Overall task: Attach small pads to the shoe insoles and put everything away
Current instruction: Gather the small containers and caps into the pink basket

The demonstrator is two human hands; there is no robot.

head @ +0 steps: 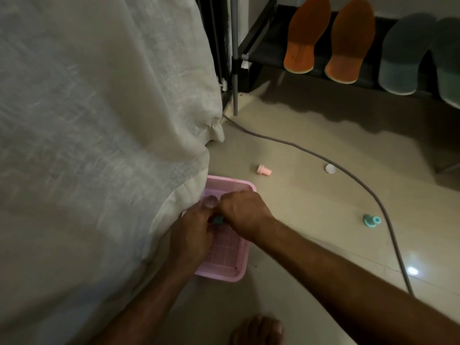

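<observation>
Both my hands meet over a pink perforated basket (231,266) on the floor. My left hand (190,235) and my right hand (242,211) together pinch a small teal piece (219,219) between their fingertips; most of it is hidden by fingers. A clear round pad (211,201) lies in the basket just above the hands. Two orange insoles (307,36) (351,41) lean on the low black shelf (267,56) at the top, with two grey-green insoles (408,53) to their right. Loose on the floor are a pink spool-shaped piece (263,169), a white round pad (330,168) and a teal spool-shaped piece (372,220).
A pale cloth drape (99,120) covers the whole left side and overlaps the basket's left edge. A grey cable (348,175) curves across the tiled floor from a metal leg (235,70) to the lower right. My bare foot (257,329) shows at the bottom.
</observation>
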